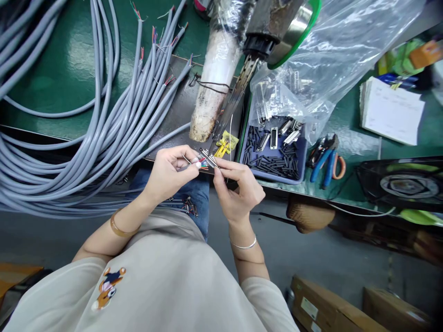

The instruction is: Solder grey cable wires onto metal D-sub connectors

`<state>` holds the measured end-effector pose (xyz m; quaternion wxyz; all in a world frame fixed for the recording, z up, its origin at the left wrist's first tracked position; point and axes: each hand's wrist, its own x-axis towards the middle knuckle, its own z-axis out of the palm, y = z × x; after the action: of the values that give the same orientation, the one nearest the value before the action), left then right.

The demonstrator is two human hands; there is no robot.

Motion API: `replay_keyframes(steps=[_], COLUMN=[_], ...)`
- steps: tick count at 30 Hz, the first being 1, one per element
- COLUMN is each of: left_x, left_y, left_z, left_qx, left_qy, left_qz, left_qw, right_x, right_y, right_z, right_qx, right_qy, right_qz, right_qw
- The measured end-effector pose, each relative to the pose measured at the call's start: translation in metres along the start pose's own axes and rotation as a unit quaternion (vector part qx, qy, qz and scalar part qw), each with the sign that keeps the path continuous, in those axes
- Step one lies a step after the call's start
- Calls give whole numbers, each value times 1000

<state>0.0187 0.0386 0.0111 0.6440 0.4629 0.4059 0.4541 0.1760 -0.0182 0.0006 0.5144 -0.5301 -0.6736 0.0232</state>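
My left hand [175,168] is closed, pinching the end of a grey cable where coloured wires [204,163] fan out. My right hand [238,186] is closed too, with thumb and fingers gripping a metal multi-pin connector [208,157]. The wires meet the connector's pin row between the two hands; whether each one is joined cannot be made out. Just beyond the connector, the slim metal tip of a soldering tool [224,120] slants down from a stand. A yellow packet [226,144] lies close to the right fingers.
Many grey cables [121,120] with stripped ends cover the left of the bench. At right, a blue tray [301,175] holds connectors and black sleeves [272,163]. Beyond it are blue-handled pliers [325,166], a paper pad [392,110] and a black fan [401,182]. A wrapped roll [214,83] stands ahead.
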Motion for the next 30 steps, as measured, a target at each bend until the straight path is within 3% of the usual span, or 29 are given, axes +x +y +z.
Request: replay_keyframes(steps=[3,5,13,30], left_x=[0,-1,-3,-1], left_y=[-2,-4,-2,1], left_z=[-3,-3,5,6], left_qx=[-20,-35,-2,51], left_qy=[-19,-10,9,34], left_qz=[-33,-40,35,74], left_qw=[999,999,999,995], right_x=[0,0,-1,2], right_y=[2,3,1,0], right_z=[-1,-1,4,4], right_qx=[45,40,-21,-39], right_qy=[-21,-15,14,9], right_qz=[42,35,-32,-44], right_qw=[998,998,999,998])
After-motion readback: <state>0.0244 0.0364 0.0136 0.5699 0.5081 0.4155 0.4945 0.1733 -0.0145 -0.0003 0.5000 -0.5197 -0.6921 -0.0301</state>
